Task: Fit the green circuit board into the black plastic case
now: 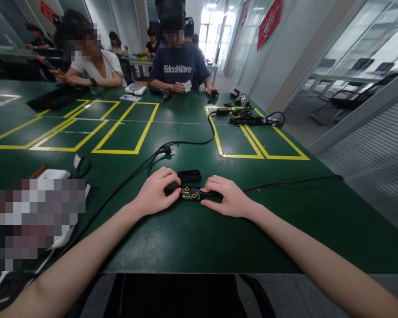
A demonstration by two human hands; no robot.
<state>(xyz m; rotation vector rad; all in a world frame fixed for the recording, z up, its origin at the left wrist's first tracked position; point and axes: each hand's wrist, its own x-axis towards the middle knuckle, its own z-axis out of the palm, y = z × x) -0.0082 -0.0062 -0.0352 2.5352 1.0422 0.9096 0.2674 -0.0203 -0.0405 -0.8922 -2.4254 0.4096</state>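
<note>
A small circuit board [191, 193] with copper-coloured coils lies in front of me on the green table [146, 240], seemingly in a dark shell. My left hand [159, 191] pinches its left end between thumb and fingers. At the opposite end, my right hand [228, 196] holds the board with its thumb and fingers, where a black cable [285, 182] runs off to the right. Just behind the board rests an open black plastic case half [189, 176], apart from both hands. The underside of the board is hidden.
A black power cord with a plug [166, 150] curves across the table. Yellow tape outlines [116, 152] mark the surface. Black adapters and cables [248, 117] lie at the back right. A power drill [161, 92] lies near people seated opposite. A blurred white object [55, 173] is at left.
</note>
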